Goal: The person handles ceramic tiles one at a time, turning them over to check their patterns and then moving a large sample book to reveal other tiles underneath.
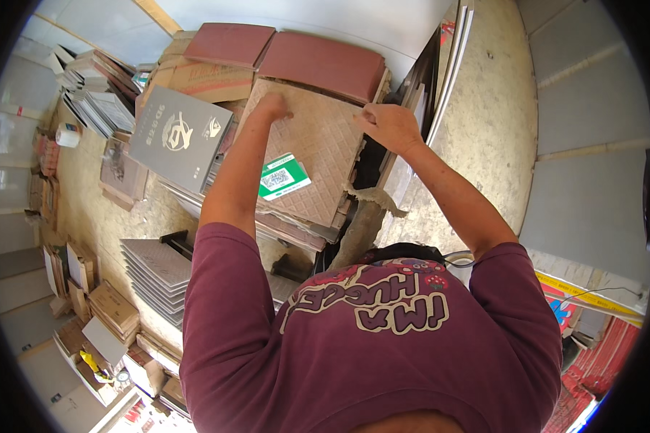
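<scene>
Arms outstretched, left hand [273, 106], right hand [390, 124] gripping tile [318, 144]

A speckled concrete floor [484, 130] carries stacks of tiles [159, 270] and cardboard boxes [112, 307].

The left hand's fingers [282, 108] curl out of sight over the tile's [318, 155] far edge; the forearm hides its left part.
</scene>
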Action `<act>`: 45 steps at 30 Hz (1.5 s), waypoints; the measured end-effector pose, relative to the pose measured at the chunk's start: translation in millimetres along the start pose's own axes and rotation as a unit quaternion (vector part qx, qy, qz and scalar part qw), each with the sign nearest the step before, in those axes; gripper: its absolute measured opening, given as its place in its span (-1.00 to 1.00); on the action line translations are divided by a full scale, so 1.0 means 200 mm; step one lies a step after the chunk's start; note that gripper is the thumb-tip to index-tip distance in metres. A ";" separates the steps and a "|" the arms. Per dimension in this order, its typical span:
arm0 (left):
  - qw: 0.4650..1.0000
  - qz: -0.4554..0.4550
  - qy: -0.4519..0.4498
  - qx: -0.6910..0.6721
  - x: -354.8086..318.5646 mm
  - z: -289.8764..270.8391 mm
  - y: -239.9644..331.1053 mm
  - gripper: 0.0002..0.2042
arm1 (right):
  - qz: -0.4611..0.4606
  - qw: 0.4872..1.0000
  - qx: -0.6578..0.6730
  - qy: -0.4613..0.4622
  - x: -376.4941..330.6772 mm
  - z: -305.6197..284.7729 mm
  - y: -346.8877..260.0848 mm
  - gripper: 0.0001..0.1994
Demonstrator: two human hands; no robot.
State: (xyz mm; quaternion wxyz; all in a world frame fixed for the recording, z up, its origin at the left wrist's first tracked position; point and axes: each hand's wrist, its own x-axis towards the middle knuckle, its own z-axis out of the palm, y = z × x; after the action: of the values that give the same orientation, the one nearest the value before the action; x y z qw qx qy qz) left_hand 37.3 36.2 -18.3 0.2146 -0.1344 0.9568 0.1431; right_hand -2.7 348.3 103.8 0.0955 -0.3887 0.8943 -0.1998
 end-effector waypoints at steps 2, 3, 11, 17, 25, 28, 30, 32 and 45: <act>0.998 0.019 0.049 -0.022 0.00 0.03 -0.02 -0.66 | 0.001 1.000 0.001 -0.001 0.00 0.00 -0.01 -0.66; 0.996 0.029 0.074 -0.032 0.00 0.03 -0.02 -0.67 | -0.001 1.000 0.001 0.002 0.00 0.01 0.00 -0.64; 0.997 0.051 0.048 -0.012 0.00 0.00 0.01 -0.66 | -0.001 1.000 0.005 0.002 0.00 0.01 -0.01 -0.66; 0.997 0.065 0.027 0.013 0.00 -0.01 -0.02 -0.59 | -0.005 1.000 -0.003 0.004 0.00 0.02 -0.01 -0.68; 0.999 0.042 0.027 -0.002 -0.03 -0.02 0.00 -0.56 | -0.057 0.995 -0.030 -0.074 0.02 -0.02 -0.03 -0.69; 0.998 0.032 0.031 -0.033 -0.02 -0.01 0.02 -0.59 | -0.085 0.994 -0.031 -0.060 0.12 0.00 -0.08 -0.69; 0.998 0.025 0.040 -0.048 0.02 0.01 0.02 -0.63 | -0.096 0.993 0.075 0.000 0.19 0.04 -0.16 -0.70; 0.989 0.064 0.066 -0.111 0.09 0.10 -0.07 -0.65 | -0.093 0.976 0.193 0.035 0.28 0.10 -0.27 -0.71; 0.975 0.114 0.102 -0.163 0.06 0.12 -0.12 -0.22 | -0.012 0.850 0.522 0.066 0.59 0.43 -0.45 -0.74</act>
State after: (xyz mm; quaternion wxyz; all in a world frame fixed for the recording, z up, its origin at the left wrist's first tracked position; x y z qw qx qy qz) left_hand 43.8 20.5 -49.9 0.0734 -0.0717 0.9465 0.3058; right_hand 4.9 181.8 62.9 0.2227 -0.2778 0.6578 -0.6637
